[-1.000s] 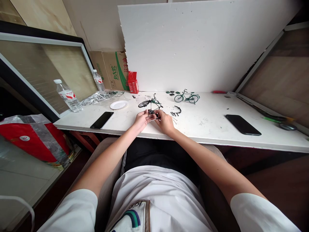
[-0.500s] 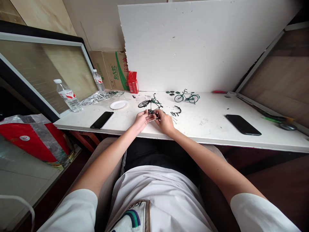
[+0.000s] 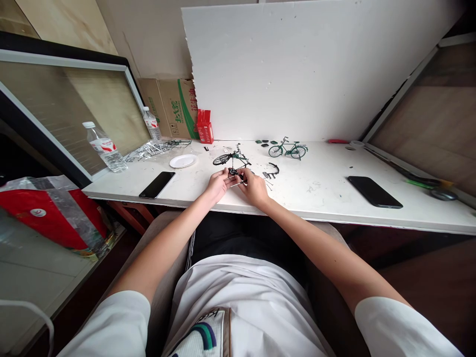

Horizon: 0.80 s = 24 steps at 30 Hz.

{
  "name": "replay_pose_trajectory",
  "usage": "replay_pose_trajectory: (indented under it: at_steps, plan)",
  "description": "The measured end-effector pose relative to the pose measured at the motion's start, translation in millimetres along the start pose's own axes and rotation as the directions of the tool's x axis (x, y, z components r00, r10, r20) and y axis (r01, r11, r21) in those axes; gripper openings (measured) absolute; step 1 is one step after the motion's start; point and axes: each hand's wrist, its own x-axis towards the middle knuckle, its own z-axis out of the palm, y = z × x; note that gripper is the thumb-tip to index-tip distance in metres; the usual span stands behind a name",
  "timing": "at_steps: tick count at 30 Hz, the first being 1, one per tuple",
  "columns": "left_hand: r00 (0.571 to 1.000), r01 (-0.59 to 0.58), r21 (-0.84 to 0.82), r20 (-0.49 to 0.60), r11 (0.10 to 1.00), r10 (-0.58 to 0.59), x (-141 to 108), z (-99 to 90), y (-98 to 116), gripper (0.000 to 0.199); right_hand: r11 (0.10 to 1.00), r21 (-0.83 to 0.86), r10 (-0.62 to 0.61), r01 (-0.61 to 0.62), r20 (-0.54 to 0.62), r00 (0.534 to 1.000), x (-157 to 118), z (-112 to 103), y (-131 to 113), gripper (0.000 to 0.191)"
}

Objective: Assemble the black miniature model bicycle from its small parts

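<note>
At the white table (image 3: 308, 196), left hand (image 3: 217, 185) and right hand (image 3: 255, 187) pinch a partial bicycle (image 3: 233, 171) between and beyond them.

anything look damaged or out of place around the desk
Yes: the white board at the back of the desk has a ragged left edge, as if torn, while its top looks straight. No spill shows.

Probably a room in a home with a hobby corner: from the chair, an unfinished model bicycle (image 3: 232, 171) at twelve o'clock and a finished one (image 3: 287, 150) at one share the surface (image 3: 316, 193) with a drink bottle (image 3: 106, 148) at ten, a grocery carton (image 3: 169, 111) at eleven and a phone (image 3: 375, 192) at two.
</note>
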Motion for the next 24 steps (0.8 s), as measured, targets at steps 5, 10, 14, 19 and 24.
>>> replay_pose_trajectory:
  at_steps: [5, 10, 14, 19, 24]
  plan:
    - [0.999, 0.035, -0.029, 0.000, 0.999, -0.035, 6.5, -3.9, -1.0, 0.013, 1.000, 0.006, 0.025, -0.025, -0.017, 1.000, -0.1, -2.3, -2.6, 0.039]
    - [0.998, 0.061, -0.048, -0.022, 0.997, -0.062, 7.7, -3.0, 0.0, 0.018, 0.999, 0.008, 0.042, -0.042, -0.018, 0.999, 0.3, -3.2, -3.9, 0.040]
    - [0.999, 0.037, -0.041, 0.014, 0.998, -0.036, 5.5, -2.0, -0.1, 0.017, 0.999, 0.017, 0.043, -0.042, -0.026, 0.999, 0.1, -4.0, -5.4, 0.040]
    - [1.000, 0.029, -0.028, 0.006, 0.999, -0.029, 4.9, -1.7, -0.5, 0.011, 0.998, 0.033, 0.045, -0.045, -0.024, 0.999, -0.3, -4.5, -6.0, 0.039]
    - [1.000, 0.015, -0.024, 0.006, 1.000, -0.015, 6.5, -3.7, -1.7, 0.009, 0.998, 0.044, 0.044, -0.043, -0.032, 0.999, -0.4, -3.2, -4.3, 0.039]
